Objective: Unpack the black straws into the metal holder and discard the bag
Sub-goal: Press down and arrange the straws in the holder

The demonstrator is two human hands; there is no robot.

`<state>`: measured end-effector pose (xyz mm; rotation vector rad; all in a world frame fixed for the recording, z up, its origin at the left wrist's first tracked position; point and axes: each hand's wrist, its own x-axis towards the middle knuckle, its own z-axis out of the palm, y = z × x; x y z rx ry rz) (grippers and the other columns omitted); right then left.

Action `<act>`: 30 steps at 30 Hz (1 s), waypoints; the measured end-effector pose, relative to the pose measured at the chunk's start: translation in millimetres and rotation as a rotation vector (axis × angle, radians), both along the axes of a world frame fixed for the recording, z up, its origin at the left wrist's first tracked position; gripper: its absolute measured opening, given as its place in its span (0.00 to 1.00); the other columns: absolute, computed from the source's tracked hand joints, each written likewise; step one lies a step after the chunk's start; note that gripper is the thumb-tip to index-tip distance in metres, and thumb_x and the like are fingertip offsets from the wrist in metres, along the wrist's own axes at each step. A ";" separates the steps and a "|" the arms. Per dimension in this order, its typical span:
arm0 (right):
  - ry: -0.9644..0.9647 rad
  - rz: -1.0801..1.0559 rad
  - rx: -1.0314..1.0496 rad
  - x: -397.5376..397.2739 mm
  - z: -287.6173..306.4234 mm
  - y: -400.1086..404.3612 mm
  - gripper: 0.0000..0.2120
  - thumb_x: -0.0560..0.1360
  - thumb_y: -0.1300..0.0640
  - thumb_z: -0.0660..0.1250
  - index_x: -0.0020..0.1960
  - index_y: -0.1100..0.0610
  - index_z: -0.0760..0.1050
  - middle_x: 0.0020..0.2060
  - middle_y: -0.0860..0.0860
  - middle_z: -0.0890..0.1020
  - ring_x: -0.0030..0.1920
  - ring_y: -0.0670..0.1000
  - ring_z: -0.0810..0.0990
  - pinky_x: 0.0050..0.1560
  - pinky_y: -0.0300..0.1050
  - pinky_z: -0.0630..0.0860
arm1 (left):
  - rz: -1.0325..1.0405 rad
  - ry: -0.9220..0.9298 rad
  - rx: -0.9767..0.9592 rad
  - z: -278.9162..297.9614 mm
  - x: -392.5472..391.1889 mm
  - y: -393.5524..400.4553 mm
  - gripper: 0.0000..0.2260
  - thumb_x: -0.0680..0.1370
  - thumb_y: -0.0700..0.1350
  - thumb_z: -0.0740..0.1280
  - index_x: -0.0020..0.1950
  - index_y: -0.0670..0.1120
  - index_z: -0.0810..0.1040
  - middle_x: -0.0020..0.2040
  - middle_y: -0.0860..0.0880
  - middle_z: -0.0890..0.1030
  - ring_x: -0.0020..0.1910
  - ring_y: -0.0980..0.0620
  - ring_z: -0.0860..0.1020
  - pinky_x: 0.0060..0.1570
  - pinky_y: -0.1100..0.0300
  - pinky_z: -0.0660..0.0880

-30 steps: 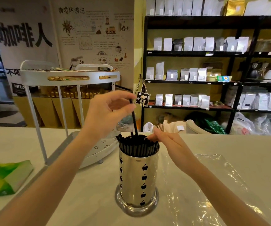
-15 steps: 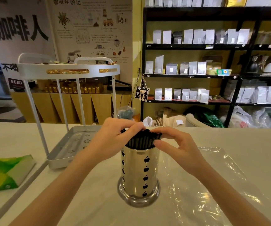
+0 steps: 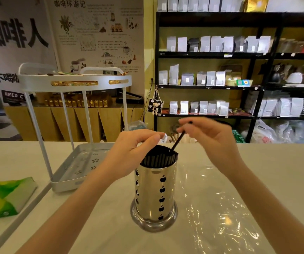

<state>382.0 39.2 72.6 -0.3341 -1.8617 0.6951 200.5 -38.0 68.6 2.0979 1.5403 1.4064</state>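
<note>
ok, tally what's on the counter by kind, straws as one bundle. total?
metal holder: 1
black straws bundle: 1
clear plastic bag: 1
white two-tier rack: 1
green packet: 1
Total: 5

A coffee shop — shelves (image 3: 211,85) of bagged goods (image 3: 205,44), kettles (image 3: 294,77), a coffee poster (image 3: 96,33) — with a counter (image 3: 10,158).

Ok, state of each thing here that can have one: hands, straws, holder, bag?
left hand: fingers curled at the holder rim, over the straws
right hand: pinching one straw
single straw: tilted, lower end in the bundle
black straws: upright, packed in the holder
metal holder: upright on the counter
clear bag: empty, flat on the counter
</note>
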 end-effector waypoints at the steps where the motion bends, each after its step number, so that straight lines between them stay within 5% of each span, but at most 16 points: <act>1: 0.062 0.038 -0.022 1.3 10.3 0.2 0.09 0.74 0.59 0.64 0.49 0.47 0.79 0.39 0.39 0.85 0.42 0.41 0.82 0.43 0.31 0.77 | -0.001 0.001 -0.005 0.9 0.2 1.7 0.10 0.76 0.51 0.59 0.55 0.59 0.75 0.48 0.66 0.77 0.51 0.73 0.73 0.49 0.77 0.70; 7: 0.400 0.105 -0.180 8.9 42.1 4.1 0.08 0.76 0.59 0.61 0.49 0.52 0.79 0.38 0.46 0.86 0.41 0.45 0.84 0.41 0.34 0.79 | -0.003 -0.050 0.041 7.7 1.2 1.5 0.12 0.74 0.43 0.64 0.47 0.62 0.75 0.44 0.58 0.81 0.44 0.61 0.79 0.44 0.72 0.75; 11: 0.460 0.152 -0.348 9.6 28.4 9.7 0.07 0.72 0.56 0.65 0.48 0.54 0.79 0.39 0.48 0.87 0.42 0.46 0.85 0.40 0.35 0.79 | -0.051 -0.271 0.078 20.0 -13.8 -10.2 0.10 0.71 0.37 0.66 0.45 0.52 0.80 0.37 0.52 0.85 0.38 0.55 0.83 0.40 0.68 0.78; 15: 0.451 0.135 -0.430 3.4 7.2 16.8 0.09 0.65 0.54 0.68 0.44 0.53 0.81 0.37 0.50 0.87 0.39 0.47 0.85 0.39 0.36 0.80 | -0.147 -0.391 0.082 35.0 -23.5 -24.0 0.10 0.67 0.43 0.67 0.46 0.49 0.81 0.39 0.52 0.86 0.39 0.53 0.84 0.38 0.68 0.77; 23: 0.005 -0.021 -0.283 -21.2 -33.6 20.8 0.06 0.72 0.59 0.68 0.42 0.50 0.82 0.34 0.41 0.85 0.40 0.40 0.81 0.43 0.29 0.76 | 0.214 -0.350 0.352 47.7 -29.9 -13.0 0.12 0.68 0.42 0.70 0.50 0.48 0.75 0.42 0.49 0.83 0.40 0.55 0.83 0.42 0.64 0.79; 30: -0.195 -0.003 -0.415 -32.5 -44.6 12.1 0.20 0.78 0.47 0.53 0.39 0.47 0.81 0.32 0.34 0.82 0.39 0.27 0.77 0.35 0.13 0.61 | 0.166 -0.089 0.275 34.2 -23.1 -2.8 0.19 0.71 0.41 0.68 0.59 0.54 0.71 0.43 0.53 0.83 0.42 0.59 0.82 0.47 0.68 0.77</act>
